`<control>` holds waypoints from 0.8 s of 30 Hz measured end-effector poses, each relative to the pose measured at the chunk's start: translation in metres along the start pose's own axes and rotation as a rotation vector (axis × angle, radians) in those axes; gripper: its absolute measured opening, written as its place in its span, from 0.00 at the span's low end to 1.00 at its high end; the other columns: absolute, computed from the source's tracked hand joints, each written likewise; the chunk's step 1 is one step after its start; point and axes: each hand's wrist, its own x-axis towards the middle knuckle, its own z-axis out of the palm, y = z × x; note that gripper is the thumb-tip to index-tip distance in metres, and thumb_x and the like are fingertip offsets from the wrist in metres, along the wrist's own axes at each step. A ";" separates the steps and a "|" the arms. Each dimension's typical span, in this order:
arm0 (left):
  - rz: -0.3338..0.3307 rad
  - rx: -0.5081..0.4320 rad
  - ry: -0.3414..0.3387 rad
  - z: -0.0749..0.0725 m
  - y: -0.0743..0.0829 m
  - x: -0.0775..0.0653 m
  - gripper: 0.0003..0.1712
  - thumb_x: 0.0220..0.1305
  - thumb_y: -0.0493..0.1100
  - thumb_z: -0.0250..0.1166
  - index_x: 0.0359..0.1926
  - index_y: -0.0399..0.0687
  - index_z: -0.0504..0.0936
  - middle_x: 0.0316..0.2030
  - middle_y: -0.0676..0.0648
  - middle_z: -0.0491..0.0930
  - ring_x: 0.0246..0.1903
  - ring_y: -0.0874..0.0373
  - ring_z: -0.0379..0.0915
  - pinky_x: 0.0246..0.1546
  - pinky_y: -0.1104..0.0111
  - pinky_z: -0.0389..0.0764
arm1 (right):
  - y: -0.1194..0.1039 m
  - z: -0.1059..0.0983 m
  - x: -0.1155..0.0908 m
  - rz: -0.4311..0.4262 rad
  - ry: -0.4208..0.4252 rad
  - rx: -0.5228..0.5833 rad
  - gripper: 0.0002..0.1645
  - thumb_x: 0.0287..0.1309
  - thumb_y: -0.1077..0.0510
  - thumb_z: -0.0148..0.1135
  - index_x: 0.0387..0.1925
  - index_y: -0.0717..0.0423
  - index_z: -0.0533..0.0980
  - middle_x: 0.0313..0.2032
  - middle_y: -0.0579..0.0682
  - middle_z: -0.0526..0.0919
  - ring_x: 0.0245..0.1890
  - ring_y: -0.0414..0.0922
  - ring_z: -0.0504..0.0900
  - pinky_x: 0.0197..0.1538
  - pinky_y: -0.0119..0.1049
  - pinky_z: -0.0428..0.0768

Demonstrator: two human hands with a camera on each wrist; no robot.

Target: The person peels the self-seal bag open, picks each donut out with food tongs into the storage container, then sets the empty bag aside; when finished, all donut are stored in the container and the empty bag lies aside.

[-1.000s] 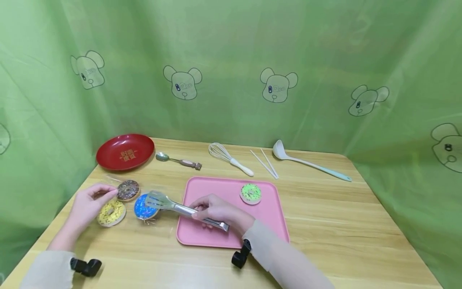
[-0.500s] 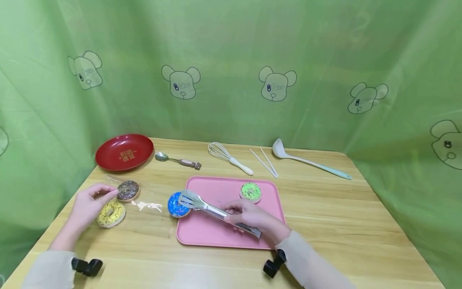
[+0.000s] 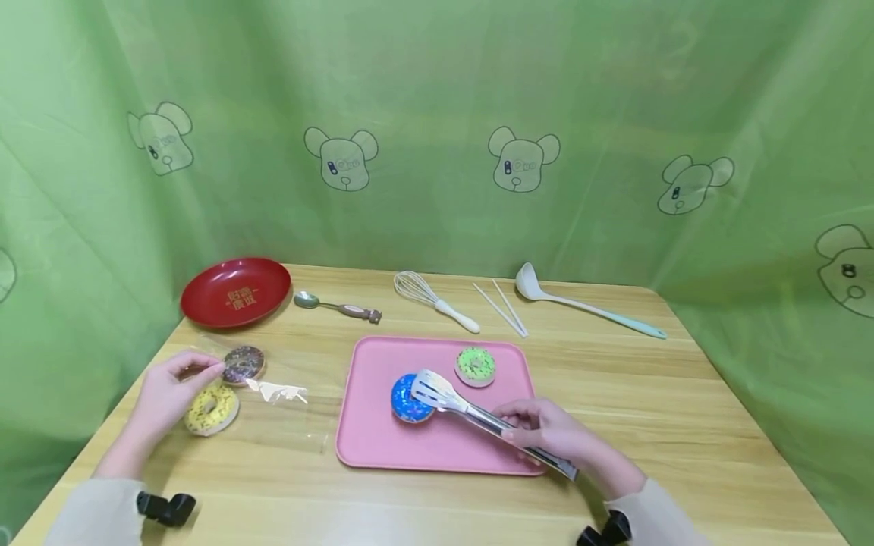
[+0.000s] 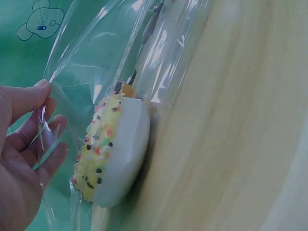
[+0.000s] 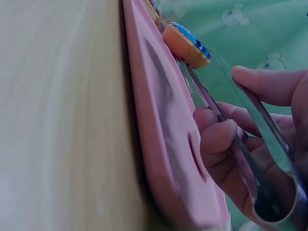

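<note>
My left hand (image 3: 167,390) pinches the edge of a clear plastic bag (image 4: 159,53) between thumb and fingers. Through the film show a yellow-iced toy donut (image 3: 212,410) and a dark brown one (image 3: 244,365). My right hand (image 3: 553,432) grips metal tongs (image 3: 488,419) around their arms. The slotted tips hold a blue-iced donut (image 3: 403,402); in the right wrist view its tan side appears over the pink tray (image 3: 369,447), tilted, though how close to the surface is hard to tell. A green-iced donut (image 3: 475,365) lies at the tray's back right.
A red plate (image 3: 205,296) stands at the back left. Along the back lie a spoon (image 3: 341,306), a whisk (image 3: 437,302), two white sticks (image 3: 508,311) and a ladle (image 3: 580,303) with a pale blue handle. Green cloth hangs behind the table.
My right hand has moved right with the tongs, carrying the blue donut from the plastic bag to over the pink tray. The left hand has stayed nearly still.
</note>
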 end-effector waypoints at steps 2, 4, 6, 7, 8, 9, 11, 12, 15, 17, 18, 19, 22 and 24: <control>0.006 -0.007 0.002 0.000 -0.001 0.000 0.13 0.60 0.45 0.64 0.40 0.39 0.80 0.35 0.56 0.80 0.36 0.76 0.70 0.39 0.84 0.68 | 0.004 -0.006 -0.010 -0.004 -0.002 0.000 0.25 0.57 0.62 0.61 0.54 0.70 0.69 0.31 0.57 0.76 0.24 0.47 0.77 0.22 0.40 0.80; 0.018 -0.015 0.010 0.001 -0.001 -0.001 0.13 0.60 0.44 0.65 0.40 0.38 0.80 0.34 0.57 0.80 0.35 0.76 0.70 0.39 0.84 0.68 | 0.008 -0.013 -0.019 -0.002 -0.002 -0.007 0.24 0.58 0.62 0.60 0.54 0.71 0.69 0.32 0.57 0.76 0.25 0.45 0.77 0.24 0.39 0.80; 0.032 -0.023 0.018 0.001 -0.002 -0.001 0.12 0.60 0.43 0.65 0.39 0.38 0.80 0.34 0.58 0.80 0.35 0.76 0.71 0.39 0.84 0.69 | 0.013 -0.019 -0.027 -0.008 -0.007 -0.010 0.24 0.59 0.62 0.59 0.54 0.71 0.69 0.32 0.59 0.77 0.25 0.44 0.77 0.24 0.38 0.80; 0.037 -0.027 0.022 0.001 -0.003 -0.001 0.11 0.60 0.42 0.65 0.39 0.38 0.80 0.33 0.59 0.80 0.35 0.76 0.71 0.38 0.84 0.69 | 0.015 -0.023 -0.031 -0.015 -0.009 -0.012 0.24 0.60 0.62 0.58 0.54 0.71 0.69 0.32 0.61 0.77 0.24 0.43 0.76 0.23 0.38 0.79; 0.041 -0.028 0.025 0.001 -0.003 -0.001 0.11 0.60 0.42 0.65 0.39 0.37 0.80 0.33 0.59 0.80 0.35 0.76 0.71 0.38 0.84 0.69 | 0.017 -0.025 -0.034 -0.020 -0.006 -0.013 0.24 0.60 0.62 0.58 0.55 0.72 0.69 0.33 0.62 0.77 0.24 0.42 0.76 0.23 0.37 0.79; 0.045 -0.029 0.026 0.000 -0.003 -0.001 0.11 0.60 0.42 0.65 0.39 0.37 0.80 0.33 0.58 0.80 0.35 0.75 0.71 0.38 0.84 0.69 | 0.019 -0.027 -0.038 -0.022 -0.005 -0.011 0.24 0.60 0.62 0.57 0.55 0.72 0.68 0.33 0.62 0.76 0.24 0.41 0.76 0.23 0.36 0.79; 0.050 -0.029 0.025 0.000 -0.004 -0.001 0.11 0.59 0.41 0.65 0.39 0.37 0.80 0.33 0.59 0.80 0.35 0.75 0.71 0.38 0.84 0.69 | 0.023 -0.031 -0.046 -0.030 -0.002 -0.001 0.24 0.61 0.63 0.56 0.55 0.74 0.67 0.33 0.64 0.76 0.23 0.41 0.76 0.22 0.36 0.78; 0.050 -0.029 0.023 -0.001 -0.004 -0.001 0.11 0.59 0.41 0.65 0.39 0.37 0.80 0.33 0.59 0.80 0.35 0.75 0.71 0.38 0.84 0.69 | 0.024 -0.033 -0.049 -0.029 0.001 0.004 0.25 0.61 0.63 0.56 0.56 0.75 0.66 0.33 0.64 0.76 0.23 0.41 0.76 0.22 0.36 0.78; 0.049 -0.030 0.022 -0.001 -0.003 -0.002 0.11 0.60 0.41 0.65 0.40 0.37 0.80 0.33 0.59 0.80 0.35 0.75 0.71 0.38 0.84 0.69 | 0.027 -0.037 -0.057 -0.006 0.007 0.018 0.26 0.61 0.63 0.56 0.56 0.75 0.65 0.33 0.64 0.76 0.23 0.41 0.76 0.22 0.35 0.78; 0.045 -0.030 0.024 -0.001 -0.003 -0.002 0.12 0.60 0.42 0.65 0.40 0.37 0.80 0.33 0.59 0.80 0.35 0.75 0.71 0.38 0.85 0.69 | 0.028 -0.040 -0.060 0.006 0.001 0.025 0.26 0.61 0.62 0.56 0.56 0.76 0.65 0.33 0.64 0.76 0.23 0.41 0.76 0.22 0.36 0.79; 0.044 -0.030 0.025 -0.002 -0.003 -0.002 0.12 0.60 0.42 0.65 0.40 0.37 0.80 0.33 0.58 0.80 0.35 0.75 0.71 0.38 0.84 0.69 | 0.028 -0.041 -0.062 0.013 -0.001 0.030 0.26 0.61 0.62 0.56 0.56 0.76 0.65 0.33 0.64 0.76 0.23 0.41 0.76 0.22 0.36 0.78; 0.042 -0.028 0.027 -0.001 -0.002 -0.002 0.12 0.60 0.42 0.65 0.40 0.37 0.80 0.33 0.58 0.80 0.35 0.76 0.71 0.38 0.85 0.69 | 0.028 -0.042 -0.063 0.017 -0.002 0.032 0.26 0.61 0.62 0.56 0.56 0.76 0.64 0.32 0.63 0.76 0.23 0.42 0.76 0.22 0.36 0.79; 0.039 -0.028 0.025 -0.001 -0.003 -0.002 0.12 0.60 0.42 0.65 0.40 0.36 0.80 0.32 0.58 0.80 0.35 0.76 0.71 0.38 0.85 0.69 | 0.029 -0.045 -0.068 0.034 0.001 0.025 0.26 0.62 0.62 0.55 0.56 0.76 0.64 0.33 0.62 0.76 0.24 0.42 0.76 0.23 0.35 0.78; 0.039 -0.029 0.022 -0.001 -0.003 -0.001 0.12 0.60 0.42 0.65 0.40 0.36 0.80 0.32 0.58 0.80 0.35 0.76 0.70 0.38 0.85 0.69 | 0.028 -0.048 -0.072 0.048 0.015 0.001 0.26 0.62 0.61 0.55 0.56 0.75 0.65 0.33 0.61 0.76 0.24 0.41 0.76 0.24 0.34 0.78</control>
